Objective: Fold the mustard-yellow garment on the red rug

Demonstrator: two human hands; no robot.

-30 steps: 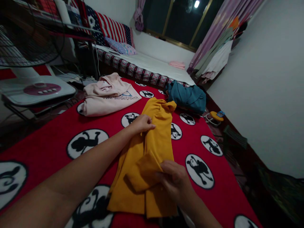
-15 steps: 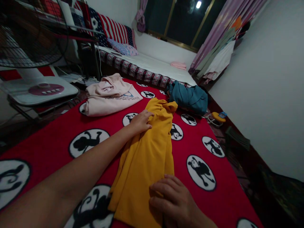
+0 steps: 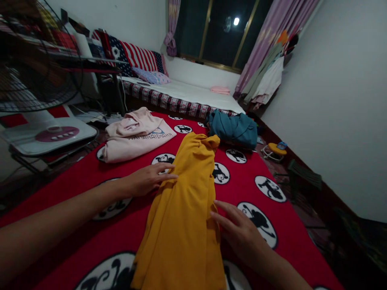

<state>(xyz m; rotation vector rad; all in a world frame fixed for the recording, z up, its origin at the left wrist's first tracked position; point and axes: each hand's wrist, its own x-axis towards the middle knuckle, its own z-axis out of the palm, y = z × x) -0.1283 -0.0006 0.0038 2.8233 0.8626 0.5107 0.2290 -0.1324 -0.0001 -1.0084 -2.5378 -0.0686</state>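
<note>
A mustard-yellow garment (image 3: 187,209), folded into a long strip with its far end bunched, lies on a red blanket (image 3: 254,266) printed with black monkeys in white circles. On its left edge, about midway along, rest the fingertips of my left hand (image 3: 148,178), fingers extended. My right hand (image 3: 237,225) is at the right edge, fingers stretched out and the tips at the cloth. Neither hand grips the fabric. A folded pale pink sweatshirt (image 3: 136,141) with lettering sits at the far left, and a folded teal garment (image 3: 232,128) at the far right.
On the left an electric fan (image 3: 51,133) stands beside the blanket. A bed (image 3: 187,89) with a white cover runs along the back under the window. Clothes (image 3: 269,82) hang at the right wall, above a small yellow stool (image 3: 276,149) on the floor.
My left hand has drawn back from the middle of the yellow garment to its left edge. My right hand has moved from the garment's near end up along its right edge.
</note>
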